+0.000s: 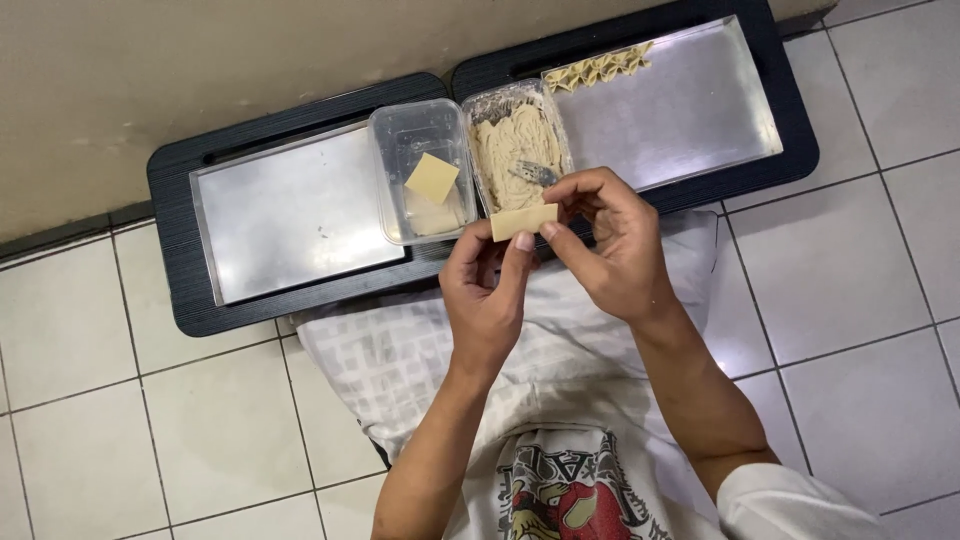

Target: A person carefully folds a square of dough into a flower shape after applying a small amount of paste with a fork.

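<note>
Both hands pinch a folded pale dumpling wrapper (523,221) between fingertips, just in front of the containers. My left hand (486,290) grips its left end, my right hand (607,240) its right end. Behind it stands a clear tub (517,150) of pale shredded filling with a fork (537,174) lying in it. Left of that, a second clear tub (421,172) holds square wrappers (432,179). A row of folded dumplings (598,68) lies at the far edge of the right metal tray (690,100).
A bare left metal tray (290,215) sits on a black board (180,290); the right tray has its own black board (795,130). A beige wall runs behind. White floor tiles surround a checked cloth (400,350) over my lap.
</note>
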